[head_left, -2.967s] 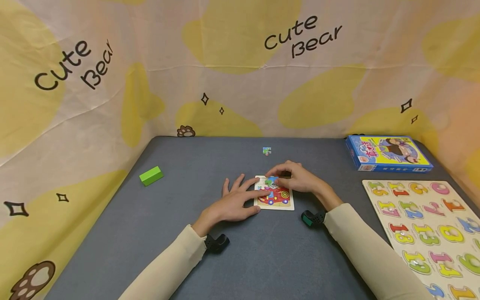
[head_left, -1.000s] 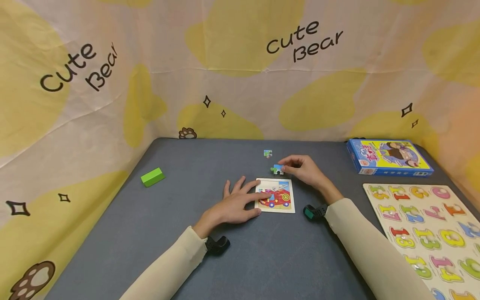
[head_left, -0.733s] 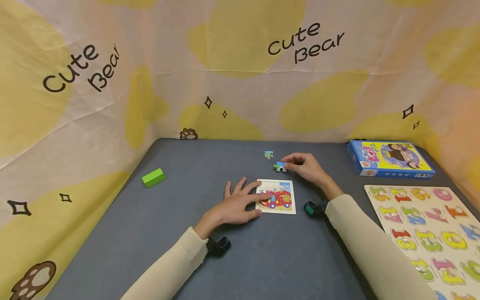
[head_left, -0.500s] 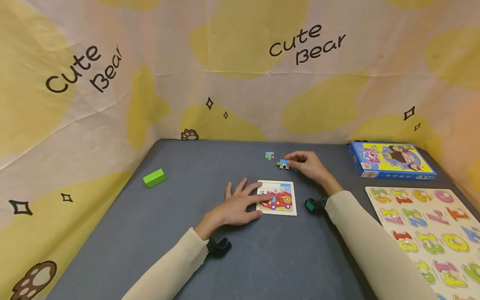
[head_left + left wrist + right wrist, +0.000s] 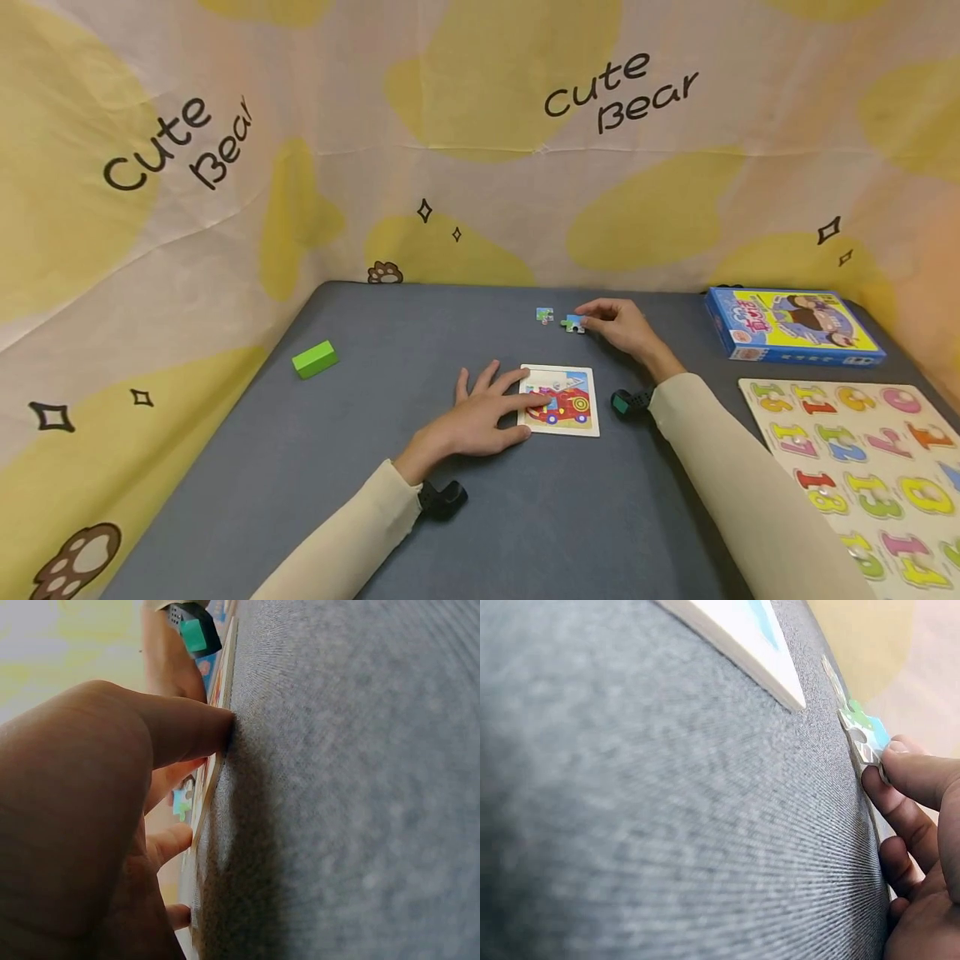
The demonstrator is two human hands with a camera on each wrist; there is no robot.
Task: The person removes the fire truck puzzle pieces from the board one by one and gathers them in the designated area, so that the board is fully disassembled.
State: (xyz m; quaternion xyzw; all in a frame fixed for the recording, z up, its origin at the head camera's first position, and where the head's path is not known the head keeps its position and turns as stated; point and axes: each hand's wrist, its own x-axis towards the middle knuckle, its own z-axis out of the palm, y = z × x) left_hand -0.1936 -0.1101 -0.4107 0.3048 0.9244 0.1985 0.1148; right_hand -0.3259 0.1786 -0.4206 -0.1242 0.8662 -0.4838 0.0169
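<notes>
A small square jigsaw board (image 5: pixel 542 380) with a red vehicle picture lies on the dark table. Its upper left part shows bare pale wood. My left hand (image 5: pixel 480 419) rests over the board's left side with fingers spread, the index finger lying across the picture. Beyond the board, my right hand (image 5: pixel 626 327) pinches a blue and green jigsaw piece (image 5: pixel 574 324) between thumb and index finger. In the right wrist view that jigsaw piece (image 5: pixel 868 735) is tilted, close to the tabletop. Just left of it lies a second jigsaw piece (image 5: pixel 544 315).
A green block (image 5: pixel 315 359) lies at the left. At the back right sits a blue and yellow box (image 5: pixel 795 327). A number puzzle board (image 5: pixel 828 454) takes up the right side, partly under the right sleeve. A patterned cloth (image 5: pixel 480 108) hangs behind the table.
My right hand has lifted the jigsaw piece off the board's top and carried it away and to the right, beside the loose piece. The left hand has stayed on the board.
</notes>
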